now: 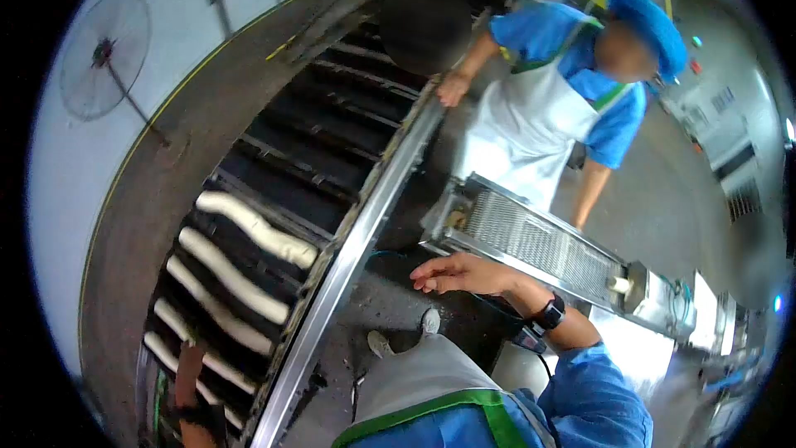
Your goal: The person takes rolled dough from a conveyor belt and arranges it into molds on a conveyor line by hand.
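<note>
Several long pale dough strips (235,275) lie side by side across the dark slots of a conveyor. My left hand (191,358) reaches down over the near strips, its fingertips at the second-nearest dough strip (217,362). Those fingers are dark and small, so their grip cannot be made out. My right hand (461,274) hangs in the air between the slotted conveyor and a narrow mesh belt, fingers stretched out and holding nothing. A dark watch (549,313) is on that wrist.
The slotted conveyor (303,133) has a metal side rail (365,236). A co-worker (539,108) in blue with a white apron stands across from me, one hand near the rail. A mesh belt (531,232) carries a pale piece (618,284). A fan (104,54) stands by the wall.
</note>
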Demonstrator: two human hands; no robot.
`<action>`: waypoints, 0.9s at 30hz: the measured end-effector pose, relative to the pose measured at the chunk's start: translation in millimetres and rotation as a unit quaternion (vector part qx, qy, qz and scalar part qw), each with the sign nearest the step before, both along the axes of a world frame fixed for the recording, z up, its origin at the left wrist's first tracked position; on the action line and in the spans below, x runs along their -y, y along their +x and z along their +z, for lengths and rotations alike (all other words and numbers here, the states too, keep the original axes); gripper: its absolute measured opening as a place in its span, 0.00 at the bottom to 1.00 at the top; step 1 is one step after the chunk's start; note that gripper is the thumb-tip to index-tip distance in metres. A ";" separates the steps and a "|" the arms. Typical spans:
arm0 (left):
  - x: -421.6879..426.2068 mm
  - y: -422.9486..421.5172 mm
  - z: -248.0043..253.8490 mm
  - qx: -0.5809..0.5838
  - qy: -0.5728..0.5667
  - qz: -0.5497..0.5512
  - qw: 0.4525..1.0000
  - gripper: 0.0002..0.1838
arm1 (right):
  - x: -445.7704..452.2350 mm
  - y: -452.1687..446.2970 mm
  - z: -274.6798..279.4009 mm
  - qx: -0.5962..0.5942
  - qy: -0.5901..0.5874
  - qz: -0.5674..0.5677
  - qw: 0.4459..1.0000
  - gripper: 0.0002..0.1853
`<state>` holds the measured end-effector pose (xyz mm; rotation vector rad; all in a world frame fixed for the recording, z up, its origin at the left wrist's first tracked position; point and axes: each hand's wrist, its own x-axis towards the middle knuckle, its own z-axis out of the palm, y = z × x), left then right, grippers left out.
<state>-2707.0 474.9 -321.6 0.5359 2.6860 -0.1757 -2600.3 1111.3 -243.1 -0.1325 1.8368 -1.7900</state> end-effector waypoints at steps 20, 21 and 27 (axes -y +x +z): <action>-437.0 -26.6 83.6 0.220 0.305 0.047 0.925 0.29 | -147.3 184.5 -35.7 0.068 0.013 -0.420 0.905 0.25; -447.9 -24.8 84.9 0.225 0.323 0.047 0.918 0.29 | -154.7 190.9 -42.8 0.069 0.013 -0.423 0.903 0.25; -476.8 -15.0 92.7 0.204 0.319 0.026 0.925 0.28 | -213.3 243.6 -96.5 0.138 0.108 -0.512 0.841 0.23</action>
